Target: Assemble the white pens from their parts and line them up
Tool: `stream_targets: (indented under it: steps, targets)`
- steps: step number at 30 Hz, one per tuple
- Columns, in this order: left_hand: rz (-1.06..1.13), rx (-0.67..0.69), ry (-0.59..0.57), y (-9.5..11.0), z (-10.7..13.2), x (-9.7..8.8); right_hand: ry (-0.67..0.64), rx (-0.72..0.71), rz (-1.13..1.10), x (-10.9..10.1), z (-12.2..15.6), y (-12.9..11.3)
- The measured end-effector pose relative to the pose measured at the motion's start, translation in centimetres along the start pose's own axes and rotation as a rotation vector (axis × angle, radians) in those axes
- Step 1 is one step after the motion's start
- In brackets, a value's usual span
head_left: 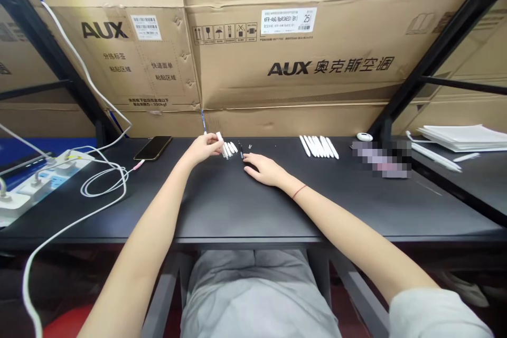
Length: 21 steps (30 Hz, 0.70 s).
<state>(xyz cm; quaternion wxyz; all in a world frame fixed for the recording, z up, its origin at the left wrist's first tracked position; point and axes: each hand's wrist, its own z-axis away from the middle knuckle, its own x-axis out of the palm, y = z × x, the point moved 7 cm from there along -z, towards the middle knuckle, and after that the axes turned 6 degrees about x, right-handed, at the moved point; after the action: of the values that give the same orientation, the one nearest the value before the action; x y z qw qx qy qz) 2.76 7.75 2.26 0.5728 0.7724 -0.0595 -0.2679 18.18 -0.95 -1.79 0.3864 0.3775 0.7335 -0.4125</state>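
Observation:
My left hand [206,149] is at the back of the black table, its fingers closed in a pinch on a small white pen part [219,138] that stands up at the fingertips. Right beside it lie several short white pieces [231,148], partly hidden by the fingers. My right hand [264,169] rests on the table with fingers stretched out. Its fingertips are at the near end of a slim black pen-like stick [241,150]; whether they touch it I cannot tell. Farther right, several white pens [319,147] lie side by side in a row.
Left are a phone [153,148] on a cable, coiled white cable [105,182] and a power strip [43,182]. Right are a white oval case [364,137], a blurred-out item [382,160] and stacked paper [463,137]. Cardboard [297,84] walls the back; black frame posts [428,58] flank it.

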Motion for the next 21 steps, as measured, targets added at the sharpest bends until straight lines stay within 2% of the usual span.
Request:
stream_targets:
  steps: [6,13,16,21]
  targets:
    - [0.033,-0.002,0.023,0.0,0.0,-0.2,-0.093,0.066,0.119,-0.7,1.1,-1.1]
    - [0.031,0.002,0.014,-0.1,-0.1,0.1,-0.123,0.095,0.376,-1.9,5.5,-3.0]
    - [0.026,0.01,-0.012,0.0,0.0,0.5,-0.12,0.137,0.434,-2.2,5.4,-3.7]
    - [0.013,0.04,-0.045,0.4,0.2,0.9,-0.235,0.242,0.518,-1.6,3.8,-3.6]
